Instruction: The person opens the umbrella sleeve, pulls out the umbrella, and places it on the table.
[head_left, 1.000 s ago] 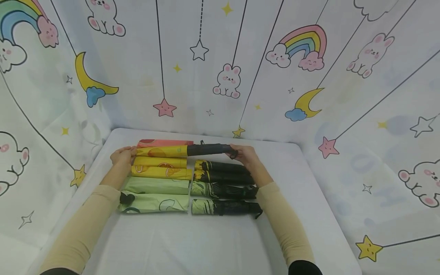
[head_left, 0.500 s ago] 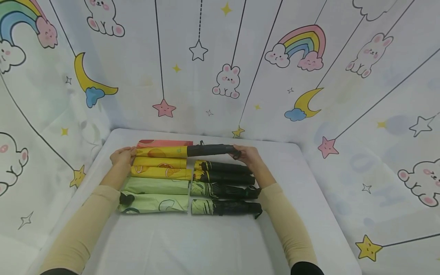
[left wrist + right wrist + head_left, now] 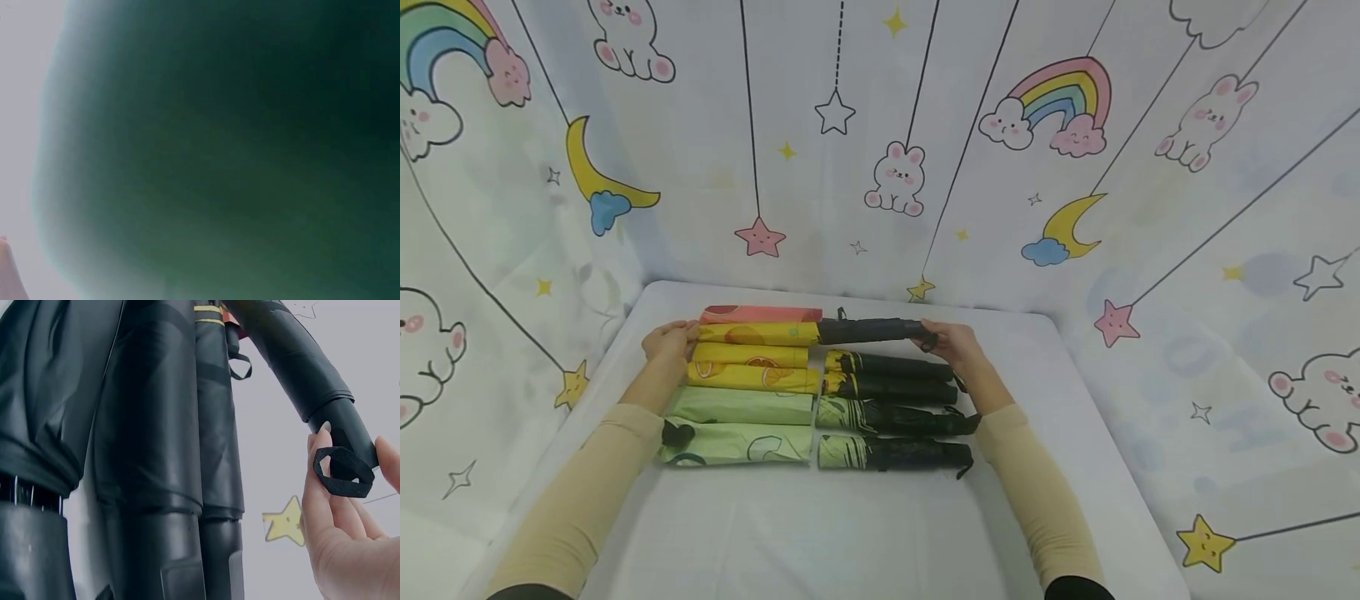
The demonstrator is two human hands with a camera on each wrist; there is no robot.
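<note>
My left hand (image 3: 666,340) grips the left end of a yellow fruit-print sleeve (image 3: 752,334). From the sleeve's right end sticks a black folded umbrella (image 3: 872,331), in line with it. The fingers and thumb of my right hand (image 3: 957,340) pinch the umbrella's handle end. In the right wrist view, a black strap loop (image 3: 344,486) hangs at that end, in front of the fingers of my right hand (image 3: 344,550). A dark green blur fills most of the left wrist view, so the left hand's grip is hidden there.
In front lie yellow sleeves (image 3: 756,377) and green sleeves (image 3: 737,442) in a left column. Several folded umbrellas (image 3: 917,455) with black handle ends form a right column. Behind the held sleeve is a red sleeve (image 3: 760,313). All rest on a white table (image 3: 790,533) beside printed curtains (image 3: 820,183).
My right hand has moved to the right with the umbrella's handle end. The border between yellow and black has shifted right too. My left hand stays in place.
</note>
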